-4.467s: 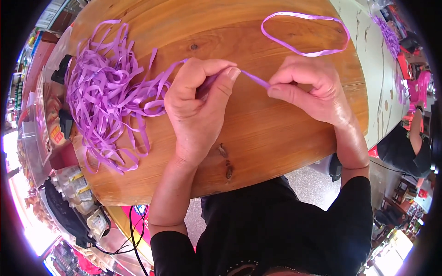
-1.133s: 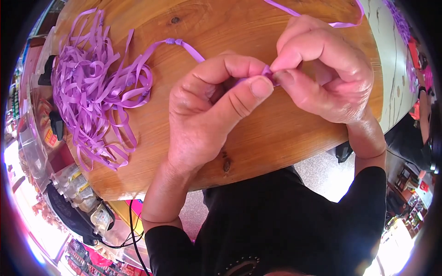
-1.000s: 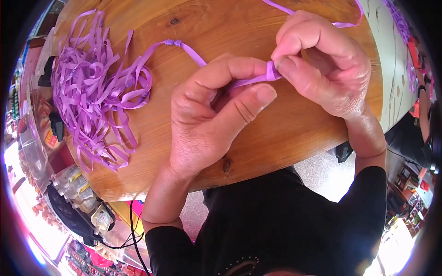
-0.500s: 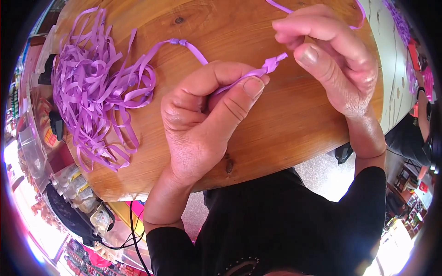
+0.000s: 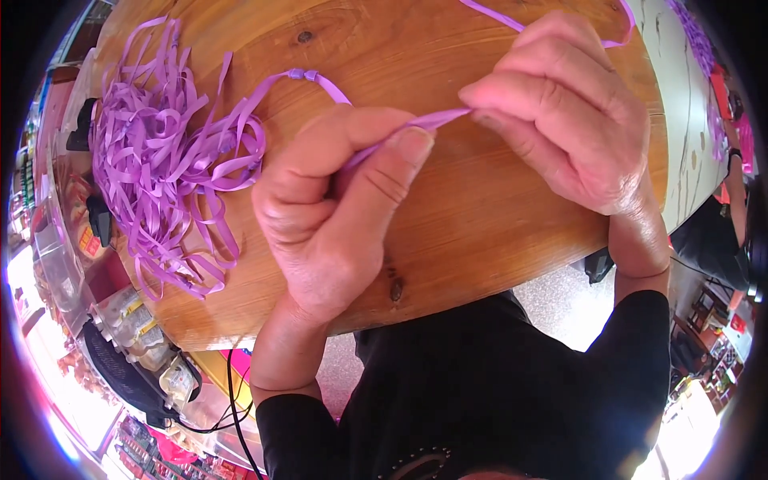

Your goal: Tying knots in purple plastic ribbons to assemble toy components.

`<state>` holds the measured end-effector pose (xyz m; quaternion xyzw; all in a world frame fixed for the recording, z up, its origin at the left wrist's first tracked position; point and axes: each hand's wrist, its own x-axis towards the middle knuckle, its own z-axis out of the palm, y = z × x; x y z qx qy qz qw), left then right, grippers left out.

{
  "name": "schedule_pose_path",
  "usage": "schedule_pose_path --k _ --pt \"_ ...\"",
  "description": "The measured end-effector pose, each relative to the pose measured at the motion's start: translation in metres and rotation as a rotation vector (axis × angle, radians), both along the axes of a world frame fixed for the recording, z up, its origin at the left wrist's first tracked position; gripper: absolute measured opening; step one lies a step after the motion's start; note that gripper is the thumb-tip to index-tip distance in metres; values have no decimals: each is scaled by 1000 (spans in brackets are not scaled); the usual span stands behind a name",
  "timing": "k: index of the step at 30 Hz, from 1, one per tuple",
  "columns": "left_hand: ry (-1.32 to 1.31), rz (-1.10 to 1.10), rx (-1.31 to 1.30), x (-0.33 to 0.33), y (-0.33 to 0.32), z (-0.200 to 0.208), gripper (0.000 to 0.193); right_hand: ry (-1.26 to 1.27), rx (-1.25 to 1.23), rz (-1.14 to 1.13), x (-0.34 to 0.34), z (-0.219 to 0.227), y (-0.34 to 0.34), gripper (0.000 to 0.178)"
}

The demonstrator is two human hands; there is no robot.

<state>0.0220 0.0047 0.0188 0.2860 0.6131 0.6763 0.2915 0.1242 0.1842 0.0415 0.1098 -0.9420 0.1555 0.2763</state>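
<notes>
A narrow purple ribbon (image 5: 440,119) is stretched between my two hands above the wooden table. My left hand (image 5: 332,208) pinches it between thumb and forefinger. At its other end, my right hand (image 5: 572,112) closes thumb and fingertips on the ribbon, hiding the tip and its knot. From behind my left hand the ribbon runs left past small purple beads or knots (image 5: 304,74) toward a big tangled heap of purple ribbons (image 5: 164,160) at the table's left. Another purple ribbon length (image 5: 492,14) lies at the far edge, partly behind my right hand.
The wooden table (image 5: 480,232) has a curved near edge. A white marbled surface (image 5: 694,144) adjoins it at right, with more purple ribbons (image 5: 693,40) beyond. Clear plastic containers (image 5: 60,256) and a black cable (image 5: 230,392) are at lower left. Another person's arm (image 5: 737,192) shows far right.
My right hand has closed from an open pose onto the knotted ribbon end. My left hand has shifted slightly left, and the ribbon between the hands is now pulled straight.
</notes>
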Motion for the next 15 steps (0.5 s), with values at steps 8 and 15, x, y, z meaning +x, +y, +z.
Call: schedule_pose_path --k 8,15 --pt "-61 90 127 -12 3 8 9 -463 -78 -183 5 62 22 21" --pt "-245 33 169 -6 -4 6 12 -148 -252 -187 2 25 4 23"
